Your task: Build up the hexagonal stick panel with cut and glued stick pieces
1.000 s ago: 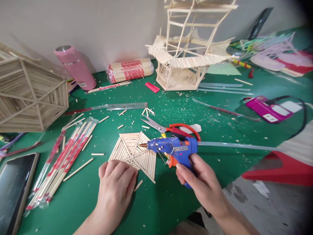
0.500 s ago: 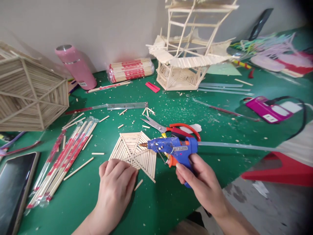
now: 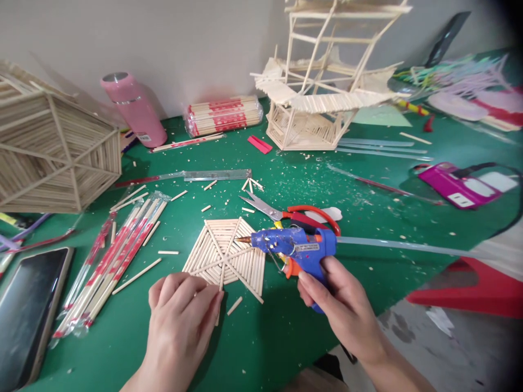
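My right hand (image 3: 339, 305) is wrapped round the handle of a blue hot glue gun (image 3: 302, 250). A clear glue stick (image 3: 392, 245) trails from its back, and the nozzle points left above a flat panel of wooden sticks (image 3: 241, 267) lying on the table. Spokes cross at the panel's middle. My left hand (image 3: 183, 316) is closed at the panel's near edge, fingertips pinched on a thin wooden stick (image 3: 217, 317) that shows partly below them. Much of that stick is hidden by the fingers. Red-handled scissors (image 3: 265, 208) lie just behind the glue gun.
Packs of wooden sticks (image 3: 122, 256) and a phone (image 3: 32, 310) lie left. A large stick structure (image 3: 61, 158), a pink bottle (image 3: 134, 109), a bundled stick pack (image 3: 224, 115) and a stick tower (image 3: 302, 130) stand behind. A purple device (image 3: 457, 185) is right. Scraps litter the green table (image 3: 294, 332).
My left hand has shifted slightly left and down, uncovering more of the panel's near side and a stick end below the fingers. The glue gun keeps nearly the same place over the panel.
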A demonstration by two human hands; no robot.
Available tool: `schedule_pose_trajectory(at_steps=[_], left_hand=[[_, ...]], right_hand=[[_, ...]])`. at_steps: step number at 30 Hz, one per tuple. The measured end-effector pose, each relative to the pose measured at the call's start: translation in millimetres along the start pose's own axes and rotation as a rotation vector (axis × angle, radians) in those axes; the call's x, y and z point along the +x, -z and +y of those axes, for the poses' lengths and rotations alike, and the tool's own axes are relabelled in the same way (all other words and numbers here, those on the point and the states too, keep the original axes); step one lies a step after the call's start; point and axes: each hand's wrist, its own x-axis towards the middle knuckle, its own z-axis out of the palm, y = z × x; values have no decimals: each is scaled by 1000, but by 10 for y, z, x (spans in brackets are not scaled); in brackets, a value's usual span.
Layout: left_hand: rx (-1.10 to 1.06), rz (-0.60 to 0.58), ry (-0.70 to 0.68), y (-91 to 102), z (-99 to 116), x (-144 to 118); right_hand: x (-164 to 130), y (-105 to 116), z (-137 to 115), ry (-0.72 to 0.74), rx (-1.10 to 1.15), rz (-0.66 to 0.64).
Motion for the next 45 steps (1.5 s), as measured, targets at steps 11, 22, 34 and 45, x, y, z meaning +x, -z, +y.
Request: schedule_pose_trajectory(at_steps=[11,22,34,45], left_hand=[[111,8,-64,-132,98,-164],[152,-87,79,-43,53,108],[185,-147,107,-113,64,143],[188,-141,110,-107,78,153]], right_hand=[[-5,2,9,9,-44,5],[-5,5,17,16,-51,0],[10,-4,18,20,-30,5],[6,-4,36,17,-44,8]])
